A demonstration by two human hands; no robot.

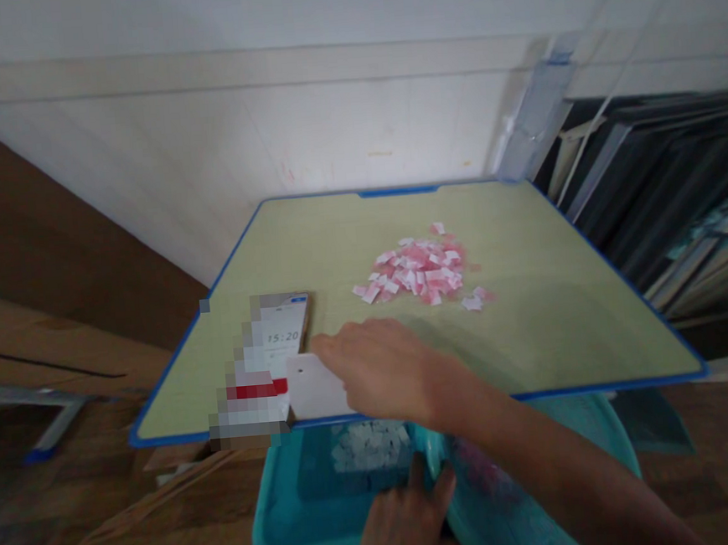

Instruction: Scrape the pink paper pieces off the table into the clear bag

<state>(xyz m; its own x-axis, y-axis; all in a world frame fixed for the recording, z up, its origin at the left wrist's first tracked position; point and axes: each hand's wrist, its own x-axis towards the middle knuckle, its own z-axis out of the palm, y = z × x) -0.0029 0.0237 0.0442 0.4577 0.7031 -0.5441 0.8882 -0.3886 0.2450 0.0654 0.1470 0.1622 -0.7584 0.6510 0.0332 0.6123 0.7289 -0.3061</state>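
Note:
My right hand [377, 368] reaches across from the lower right over the table's front edge. Its fingers are closed on a flat white card [313, 386] with a small dark mark near one corner, and they cover the card's right end. Left of the card lies a phone [284, 337] showing 15:20. Below the table edge, my left hand [405, 521] grips the rim of a round teal basin [523, 529], a finger and the thumb on either side of it. Farther back on the table, a loose heap of small pink and white paper pieces [420, 272] is spread out.
The yellowish folding table [562, 316] has a blue edge. Under it, a rectangular teal tub [321, 528] holds whitish pieces [371, 447]. A clear plastic bottle [532, 121] leans at the wall. Dark flat panels [664, 165] are stacked right; brown cardboard [59, 322] stands left.

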